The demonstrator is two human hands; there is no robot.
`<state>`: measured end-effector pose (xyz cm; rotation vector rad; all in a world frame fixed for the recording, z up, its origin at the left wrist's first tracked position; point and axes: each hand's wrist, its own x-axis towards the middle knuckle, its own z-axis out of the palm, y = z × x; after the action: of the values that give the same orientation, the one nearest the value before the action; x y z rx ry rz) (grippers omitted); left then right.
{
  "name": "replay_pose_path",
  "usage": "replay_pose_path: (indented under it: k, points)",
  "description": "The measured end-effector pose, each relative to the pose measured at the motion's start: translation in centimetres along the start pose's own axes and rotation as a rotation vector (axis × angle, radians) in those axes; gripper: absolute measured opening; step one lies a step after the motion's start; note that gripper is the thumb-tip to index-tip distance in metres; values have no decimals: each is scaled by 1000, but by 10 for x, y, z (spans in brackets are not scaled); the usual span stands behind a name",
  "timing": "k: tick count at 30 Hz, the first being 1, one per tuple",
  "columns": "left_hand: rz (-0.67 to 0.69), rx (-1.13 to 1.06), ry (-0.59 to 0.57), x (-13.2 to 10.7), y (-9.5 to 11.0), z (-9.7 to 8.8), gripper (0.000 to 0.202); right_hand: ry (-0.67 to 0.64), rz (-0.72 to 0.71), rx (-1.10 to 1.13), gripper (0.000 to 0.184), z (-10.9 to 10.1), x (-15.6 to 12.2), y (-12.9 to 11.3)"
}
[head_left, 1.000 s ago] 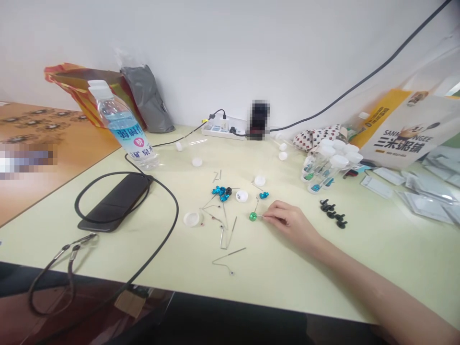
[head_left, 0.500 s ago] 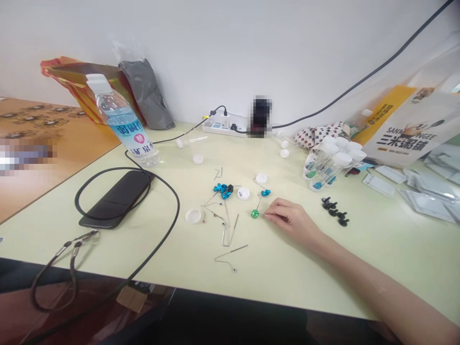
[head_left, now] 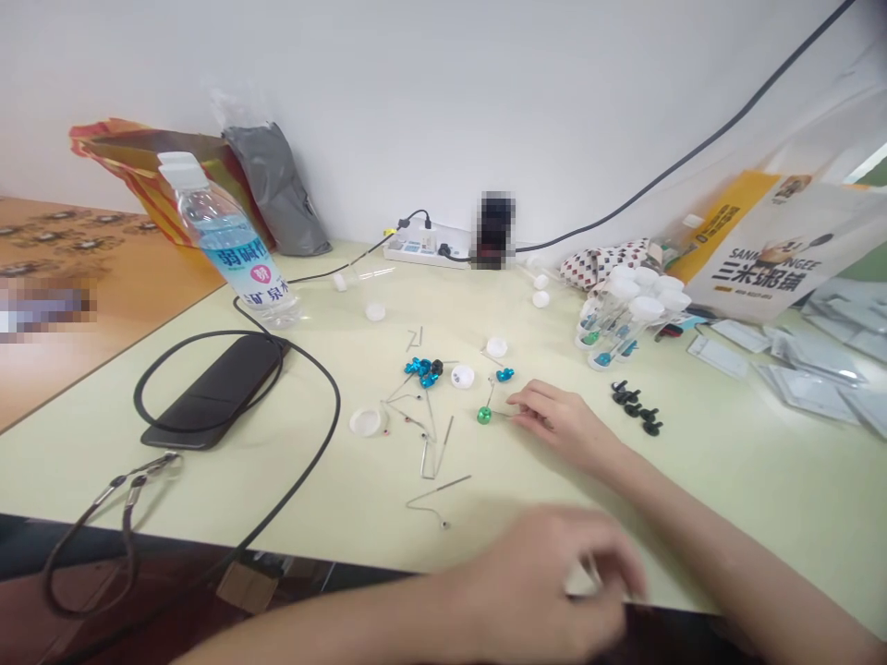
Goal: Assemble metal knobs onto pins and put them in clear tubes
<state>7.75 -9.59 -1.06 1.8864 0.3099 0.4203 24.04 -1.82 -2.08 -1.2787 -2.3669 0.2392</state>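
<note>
My right hand (head_left: 558, 423) rests on the pale green table, its thumb and index finger slightly apart. Just left of the fingertips lies a shiny green knob-like part (head_left: 483, 416), with a thin metal wire running from it toward them. Behind that is a blue winged part (head_left: 505, 375). My left hand (head_left: 547, 582), blurred by motion, is over the table's front edge with curled fingers; whether it holds anything is unclear. Left of the green part lie several bent metal wires (head_left: 438, 482), a cluster of blue parts (head_left: 422, 369) and a white cap (head_left: 462, 377).
Capped clear tubes (head_left: 627, 309) with coloured parts stand at the right, behind several black screw-like parts (head_left: 636, 406). On the left are a water bottle (head_left: 236, 254), a black power bank-like slab (head_left: 216, 392) and a looped cable (head_left: 337, 406). A power strip (head_left: 426, 247) lies by the wall.
My left hand has come into view at the bottom. The right thumb and index finger have parted slightly beside the green part's wire. The whole view has shifted a little.
</note>
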Motion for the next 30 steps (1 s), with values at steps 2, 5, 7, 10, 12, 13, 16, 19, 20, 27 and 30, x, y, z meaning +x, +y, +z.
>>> replay_pose_path:
  k: [2,5,7,10,12,13,16,19,20,27,30]
  points:
    - [85,282,348,-4,12,-48,13,56,10,22,19,-1,0,-2]
    - [129,612,617,-5,13,-95,3,67,25,-12,19,-4,0,-3]
    - [88,716,677,-5,2,-111,16,24,37,-56,18,-4,0,-1]
    - [12,755,650,-4,-17,-120,37,-50,55,-60,12,-2,1,1]
    - [-66,760,581,-5,-26,-121,41,-83,73,-50,10,0,3,1]
    - [-102,754,543,-6,-29,-121,40,-96,81,-62,9,0,3,1]
    - [-158,732,455,-7,-34,-121,30,-124,43,-213,12,-1,3,-1]
    - [-166,718,410,-7,-36,-122,14,-176,-84,-441,16,-4,0,-5]
    - [-176,707,396,-6,-37,-122,9,-190,-119,-512,19,-5,-1,-7]
    - [-160,613,393,-6,-35,-120,14,-139,-114,-451,17,-2,1,-8]
    - [-153,591,411,-7,-34,-119,15,-34,81,-120,9,-5,5,-1]
